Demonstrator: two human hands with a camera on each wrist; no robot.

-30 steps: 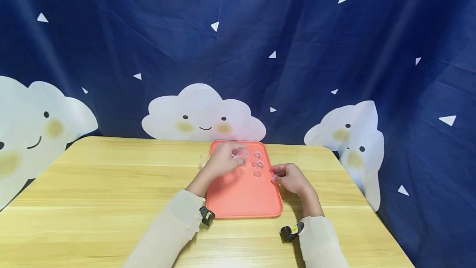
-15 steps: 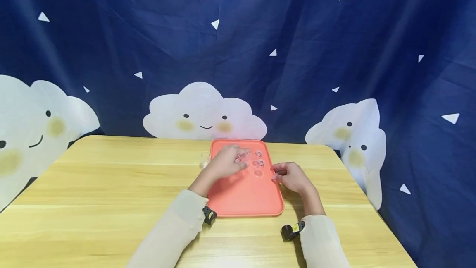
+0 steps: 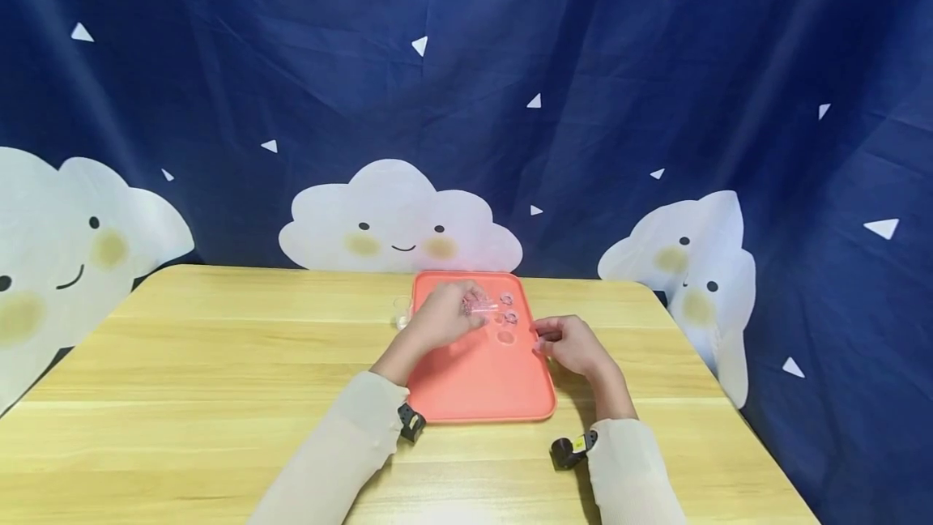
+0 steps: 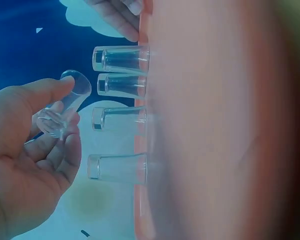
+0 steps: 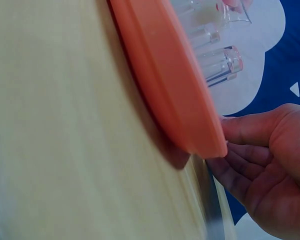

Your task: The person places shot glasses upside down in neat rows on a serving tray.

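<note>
My left hand (image 3: 437,321) is over the back part of a coral-coloured tray (image 3: 481,387). Between its thumb and fingers it grips a clear shot glass (image 4: 67,102), tilted with the wide mouth away from the palm. Several more clear shot glasses (image 4: 122,167) stand in a row on the tray, their thick bases up in the left wrist view. At the tray's right rim is my right hand (image 3: 576,347), its thumb and fingers pinching the edge, as the right wrist view shows.
Another clear glass (image 3: 402,312) sits on the wooden table (image 3: 219,395), just left of the tray. Behind the table's far edge hangs a dark blue curtain (image 3: 466,104) with white clouds and triangles.
My left hand has turned the shot glass in its fingers, so it now lies sideways with its mouth to the right. The right hand stays at the tray's rim.
</note>
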